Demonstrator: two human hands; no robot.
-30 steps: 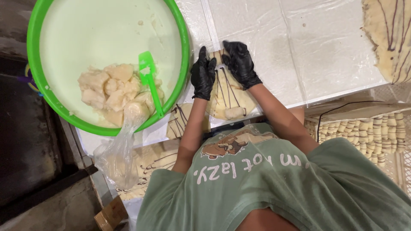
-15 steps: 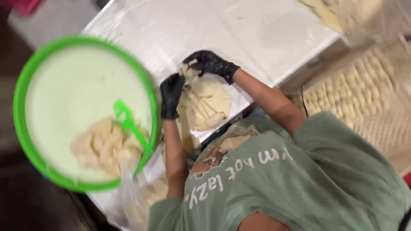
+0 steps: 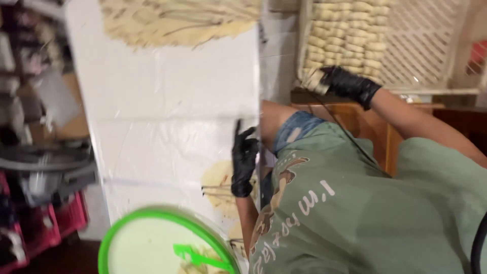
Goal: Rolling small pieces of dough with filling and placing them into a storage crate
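My right hand (image 3: 349, 84), in a black glove, reaches out to a white slatted tray (image 3: 303, 45) off the table's edge. It grips a small rolled dough piece (image 3: 313, 79) at the tray's near rows of rolled dough pieces (image 3: 350, 30). My left hand (image 3: 244, 161), also gloved in black, rests with its fingers apart on the plastic-covered white table (image 3: 167, 101). It lies beside a flat cut dough sheet (image 3: 219, 183) and holds nothing.
A green-rimmed bowl (image 3: 152, 219) with a green scraper (image 3: 195, 256) and dough lumps sits at the table's near end. A large scored dough sheet (image 3: 177, 20) lies at the far end. Wooden furniture (image 3: 365, 122) stands under the tray. Pink crates (image 3: 45, 223) and clutter are on the left.
My right hand left the dough sheet and swung out to the tray with a rolled piece. My left hand stayed by the sheet. The view turned sharply.
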